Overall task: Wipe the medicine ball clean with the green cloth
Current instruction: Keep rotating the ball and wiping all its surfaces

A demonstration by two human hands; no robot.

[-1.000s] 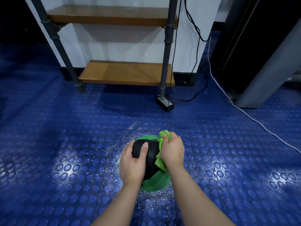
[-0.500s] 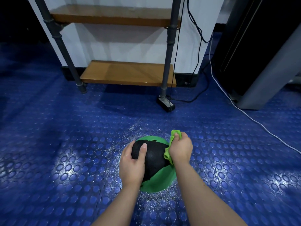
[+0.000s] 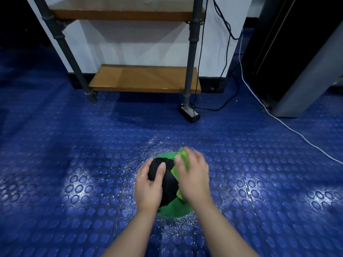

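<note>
In the head view, the black-and-green medicine ball [image 3: 168, 179] sits on the blue studded floor [image 3: 74, 164], its left side gripped by the left hand [image 3: 148, 188], its right side largely hidden under the motion-blurred right hand [image 3: 193, 179], which clutches the bunched green cloth [image 3: 183, 157] against it.

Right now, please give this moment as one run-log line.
left hand: holds black-and-green round medicine ball | right hand: holds crumpled green cloth against ball | place: blue studded floor
</note>
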